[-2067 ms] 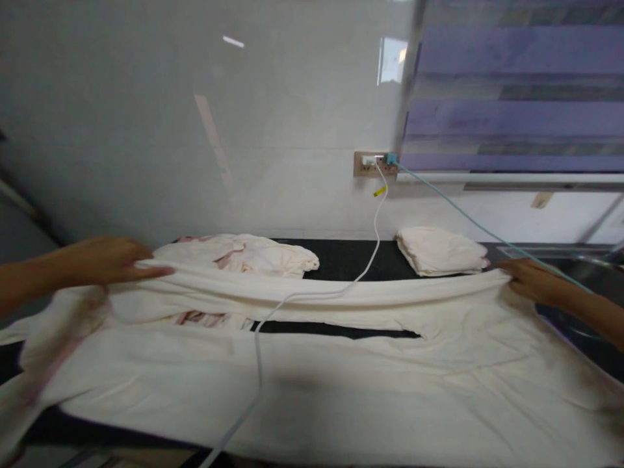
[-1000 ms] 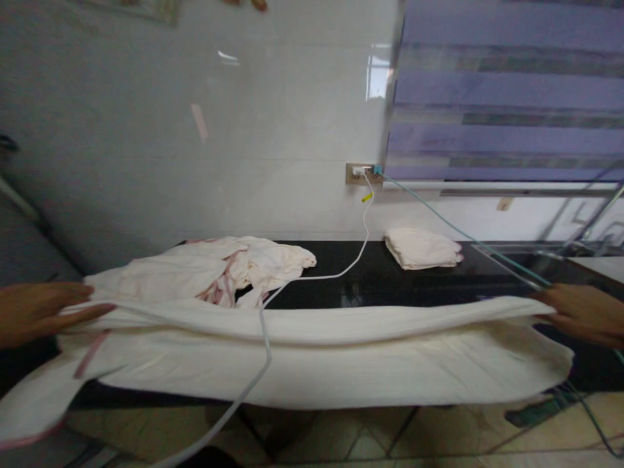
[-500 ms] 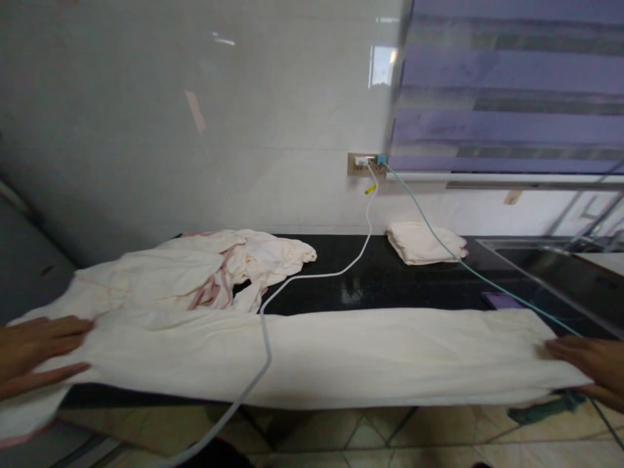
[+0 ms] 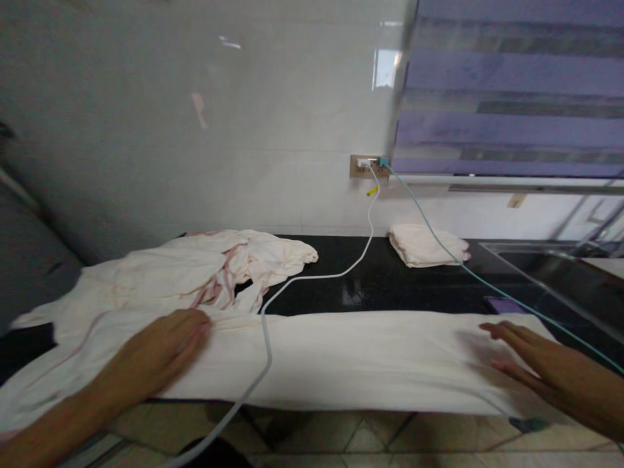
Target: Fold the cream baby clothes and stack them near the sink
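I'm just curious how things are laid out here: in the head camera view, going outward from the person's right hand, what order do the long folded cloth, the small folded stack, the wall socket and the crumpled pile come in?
From the right hand:
1. Long folded cloth, directly under the hand.
2. Small folded stack, behind it on the counter.
3. Wall socket, higher up on the wall.
4. Crumpled pile, far across on the left.

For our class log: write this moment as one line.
left hand: flat on folded cloth | right hand: flat on it | counter
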### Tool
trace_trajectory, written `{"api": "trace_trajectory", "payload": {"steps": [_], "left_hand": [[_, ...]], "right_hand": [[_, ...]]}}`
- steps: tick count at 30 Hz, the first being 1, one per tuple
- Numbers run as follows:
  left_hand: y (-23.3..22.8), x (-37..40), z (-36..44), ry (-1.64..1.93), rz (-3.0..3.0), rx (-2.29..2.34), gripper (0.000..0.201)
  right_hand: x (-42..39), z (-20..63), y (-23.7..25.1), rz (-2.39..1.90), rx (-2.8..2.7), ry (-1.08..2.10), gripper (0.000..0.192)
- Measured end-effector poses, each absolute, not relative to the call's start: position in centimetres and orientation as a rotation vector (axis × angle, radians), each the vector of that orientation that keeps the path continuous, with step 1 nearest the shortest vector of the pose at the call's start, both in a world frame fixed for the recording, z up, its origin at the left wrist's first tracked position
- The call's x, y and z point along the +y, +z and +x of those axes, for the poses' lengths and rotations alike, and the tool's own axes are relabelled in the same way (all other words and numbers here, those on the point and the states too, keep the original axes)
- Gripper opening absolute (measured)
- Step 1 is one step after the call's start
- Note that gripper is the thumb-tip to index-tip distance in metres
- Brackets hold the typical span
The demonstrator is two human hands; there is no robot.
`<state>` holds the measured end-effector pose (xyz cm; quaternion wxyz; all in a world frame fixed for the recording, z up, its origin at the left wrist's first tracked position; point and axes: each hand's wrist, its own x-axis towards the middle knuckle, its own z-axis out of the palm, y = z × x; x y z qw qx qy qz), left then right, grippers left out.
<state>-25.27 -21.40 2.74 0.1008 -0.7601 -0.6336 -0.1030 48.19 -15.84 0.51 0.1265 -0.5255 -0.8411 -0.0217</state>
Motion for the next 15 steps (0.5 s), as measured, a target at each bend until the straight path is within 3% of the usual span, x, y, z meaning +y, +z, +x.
{"api": "trace_trajectory", "payload": {"steps": [6, 10, 15], "left_hand": [[-1.8, -20.8, -15.2, -0.38, -2.356, -1.697, 0.041], [-2.5, -19.7, -17.1, -0.425, -2.385, -1.679, 0.051], [-1.9, -19.3, -20.1, -0.325, -2.478, -1.696, 0.059]], "right_hand": [[-14.9, 36.1, -2.8, -1.365, -2.374, 0.021, 0.036], [-12.8, 35.2, -3.8, -1.273, -2.312, -0.074, 0.034], [-10.7, 37.2, -4.0, -1.194, -2.364, -0.135, 0.05]]}}
